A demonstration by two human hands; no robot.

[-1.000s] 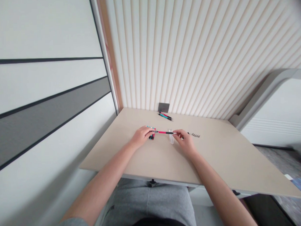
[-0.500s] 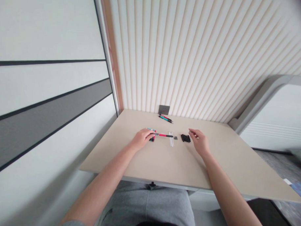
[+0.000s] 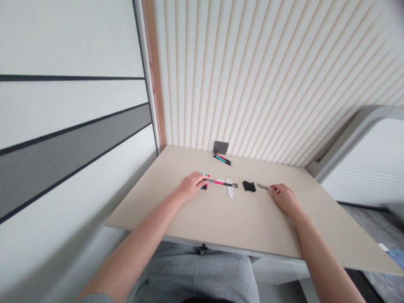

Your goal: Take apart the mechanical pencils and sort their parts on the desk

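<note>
My left hand (image 3: 190,187) is closed around a red and black pen (image 3: 219,182), whose black end reaches right, over several thin white rods (image 3: 230,188). Partly hidden by that hand are several short red, black and teal pen parts (image 3: 205,185). My right hand (image 3: 285,198) has its thumb and forefinger pinched at the right end of a row of small metallic pieces (image 3: 263,186), which look like pen tips; what is between the fingers is too small to make out. Several black grips (image 3: 248,186) lie side by side left of that row.
Two pens (image 3: 222,159), one red and one teal, lie at the back of the table (image 3: 204,217) below a dark wall socket (image 3: 221,147). Small dark grey pieces (image 3: 235,185) lie by the white rods. A ribbed wall (image 3: 246,79) borders the far edge.
My right hand has moved right and nearer to me, from above the black grips to the metallic pieces, uncovering their row. The pen in my left hand has tilted slightly, its black end lower.
</note>
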